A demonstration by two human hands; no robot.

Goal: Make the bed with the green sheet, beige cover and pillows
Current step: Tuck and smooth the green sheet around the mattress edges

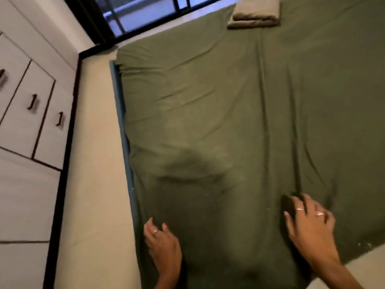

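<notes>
Head view: green sheet (218, 122) spread over the mattress, creased lengthwise, likely needing smoothing toward the edges. Left hand (163, 245) flat near the sheet's left edge, fingers relaxed, holding nothing. Right hand (308, 224) splayed wide on the sheet, pressing down, probably flattening wrinkles. Folded beige cover (255, 12) parked at the far end beside the window (145, 13), apparently awaiting its turn. No pillows visible.
</notes>
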